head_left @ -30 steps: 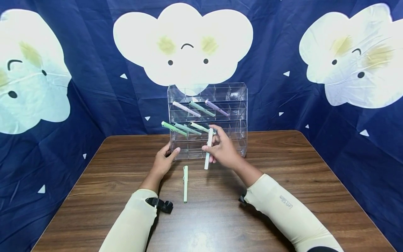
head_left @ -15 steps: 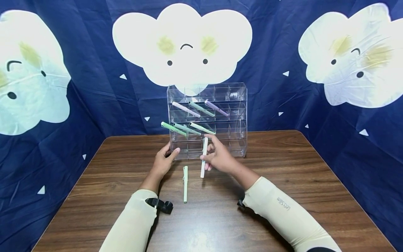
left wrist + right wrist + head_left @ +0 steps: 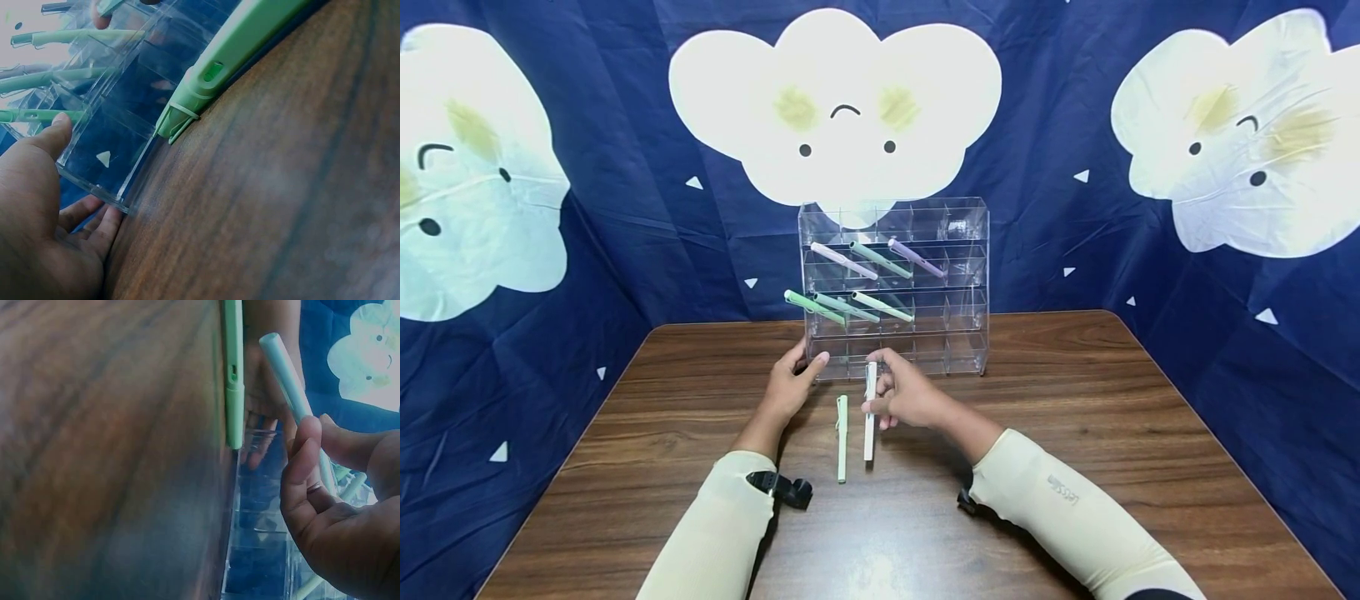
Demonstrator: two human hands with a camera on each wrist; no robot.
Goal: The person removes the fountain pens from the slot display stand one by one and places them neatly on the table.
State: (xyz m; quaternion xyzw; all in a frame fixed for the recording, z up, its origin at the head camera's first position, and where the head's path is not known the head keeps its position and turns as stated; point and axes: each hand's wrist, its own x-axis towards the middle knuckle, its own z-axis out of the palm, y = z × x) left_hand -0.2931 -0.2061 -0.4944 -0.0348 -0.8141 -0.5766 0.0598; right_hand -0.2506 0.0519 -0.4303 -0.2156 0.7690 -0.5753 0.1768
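My right hand [image 3: 906, 396] pinches a white pen [image 3: 870, 425] between thumb and fingers, in front of the clear acrylic pen rack [image 3: 951, 354]. The pen's clip end points toward the rack, its other end toward me. Beside it, a light green pen [image 3: 842, 442] lies on the table. At the rack's lower left corner my left hand [image 3: 790, 383] holds the side, thumb at the front and fingers round the outer edge. In the right wrist view the pinched pen [image 3: 289, 378] is tilted, with the light green pen [image 3: 234, 381] close by.
Several pens stand slanted in the rack's left compartments: lilac [image 3: 842, 260], dark green [image 3: 880, 260] and purple [image 3: 916, 257] in an upper row, a bright green one [image 3: 814, 307] and other greenish ones below. A blue cloth with clouds surrounds the wooden table [image 3: 1037, 367].
My right hand has brought the white pen down and left, away from the rack toward the light green pen. The left hand stays at the rack's corner.
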